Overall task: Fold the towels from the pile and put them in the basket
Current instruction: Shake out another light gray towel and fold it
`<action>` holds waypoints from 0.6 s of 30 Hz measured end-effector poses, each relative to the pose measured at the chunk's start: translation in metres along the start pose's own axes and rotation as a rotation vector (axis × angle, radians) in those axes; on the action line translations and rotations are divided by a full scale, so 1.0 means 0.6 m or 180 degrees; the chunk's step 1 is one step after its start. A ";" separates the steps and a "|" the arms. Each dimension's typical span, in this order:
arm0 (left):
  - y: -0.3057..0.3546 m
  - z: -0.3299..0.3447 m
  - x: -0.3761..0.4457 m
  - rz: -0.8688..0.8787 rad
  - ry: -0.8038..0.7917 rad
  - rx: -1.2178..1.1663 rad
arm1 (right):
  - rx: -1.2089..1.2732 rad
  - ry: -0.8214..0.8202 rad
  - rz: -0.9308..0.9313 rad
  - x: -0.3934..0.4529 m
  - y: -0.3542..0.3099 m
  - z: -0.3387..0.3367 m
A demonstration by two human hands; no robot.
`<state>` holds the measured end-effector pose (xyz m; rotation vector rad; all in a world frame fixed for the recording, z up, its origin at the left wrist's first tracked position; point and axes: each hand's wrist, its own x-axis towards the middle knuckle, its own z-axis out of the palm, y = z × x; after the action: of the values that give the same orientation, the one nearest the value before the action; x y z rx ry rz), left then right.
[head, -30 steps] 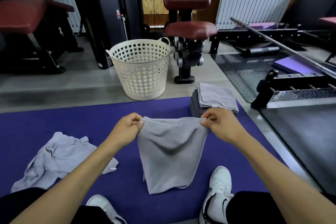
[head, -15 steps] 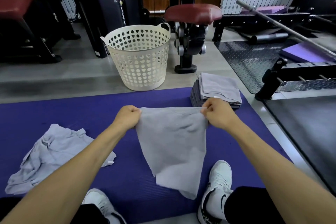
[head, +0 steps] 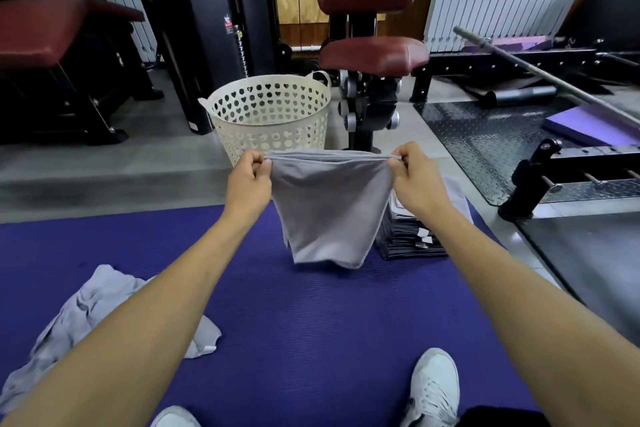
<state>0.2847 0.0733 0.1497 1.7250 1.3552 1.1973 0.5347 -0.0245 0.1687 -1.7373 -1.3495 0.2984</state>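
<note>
At the mat's point(head: 311, 322) near left corner, a crumpled towel pile point(head: 86, 315) is lying loose, partly hidden by our left forearm. We are sitting on the mat with our arms stretched forward. Our left hand point(head: 247, 184) is pinching one top corner of a grey towel point(head: 329, 208), its grip closed tight on the cloth with the fingers curled in. The towel is hanging in the air between our hands, its top edge pulled taut and its lower end dangling above the mat, not touching it as far as we can tell. Behind it, past the mat's far edge, the white basket point(head: 270, 114) is standing upright on the floor; its inside is not showing any towels that we can make out. Our right hand point(head: 415, 180) is pinching the other top corner, its grip likewise closed on the cloth. Just beneath that wrist, at the mat's far right edge, a stack point(head: 412, 239) of folded towels is sitting, largely hidden by the hanging towel and our arm. Two white shoes point(head: 434, 388) are showing at the near edge.
</note>
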 end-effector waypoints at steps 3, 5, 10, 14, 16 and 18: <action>-0.027 -0.023 -0.050 -0.0054 -0.0287 0.0059 | 0.0002 -0.0265 0.0049 -0.045 0.027 0.005; -0.064 -0.031 -0.100 -0.0139 -0.0523 0.0186 | 0.0022 -0.0484 0.0193 -0.098 0.052 0.016; -0.176 -0.031 -0.244 -0.0648 -0.1206 0.0430 | -0.0208 -0.1131 0.0584 -0.254 0.126 0.043; -0.241 -0.027 -0.305 -0.1239 -0.1846 0.0691 | -0.0306 -0.1636 0.1101 -0.344 0.166 0.059; -0.260 -0.018 -0.317 -0.1363 -0.1945 0.0716 | -0.0318 -0.1684 0.1289 -0.362 0.180 0.068; -0.279 -0.007 -0.325 -0.1517 -0.2033 0.0770 | -0.0338 -0.1738 0.1485 -0.368 0.195 0.080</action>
<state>0.2051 -0.0690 -0.0487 1.6077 1.4112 0.1933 0.4969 -0.1947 -0.0171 -2.1464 -1.3207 1.0390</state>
